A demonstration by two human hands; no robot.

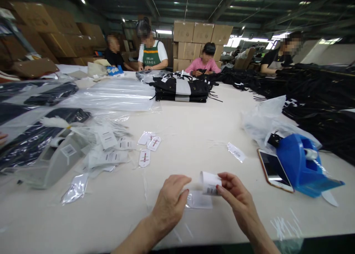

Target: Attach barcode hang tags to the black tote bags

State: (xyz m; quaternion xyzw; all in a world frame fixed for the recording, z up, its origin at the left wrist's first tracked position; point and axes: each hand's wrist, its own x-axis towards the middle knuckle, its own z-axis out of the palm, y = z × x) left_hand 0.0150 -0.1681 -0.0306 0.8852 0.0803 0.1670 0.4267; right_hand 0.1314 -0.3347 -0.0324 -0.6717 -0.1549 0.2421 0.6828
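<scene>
Held at its right end in right hand (241, 198), between thumb and fingers: white label (212, 181), curled, dark print low on its face, just above front part of table (194, 128). By look, partway through handling of this one piece: lifted and curled over, but not laid flat, nor visibly fastened to anything. Left hand (169, 198) half open, thumb and forefinger apart, nothing seen in grip, pointing toward label from across a small gap. Just below, flat on table between both hands: translucent sleeve (203, 200), partly behind label; contents, if any, too unclear to tell. Farther out, plenty in loose state: four white tags (144, 158) in a small group left of centre, lone tag (236, 152) to the right, heap of printed labels (115, 157) farther left, not sorted into any neat stack. Beside heap, grey dispenser (55, 161); on right side, phone (276, 170) next to blue dispenser (294, 161). Thin white strips (285, 224) near front edge. Toward far side, black folded goods (166, 91) stacked, pale band (183, 89) across middle, so apparently gathered and banded; clear bags (111, 96) spread flat to their left. Much more black material (318, 87) piled at right, in no visible bands. Beyond: co-worker in green apron (151, 56), co-worker in pink top (203, 65), stacked cartons (184, 32) behind
</scene>
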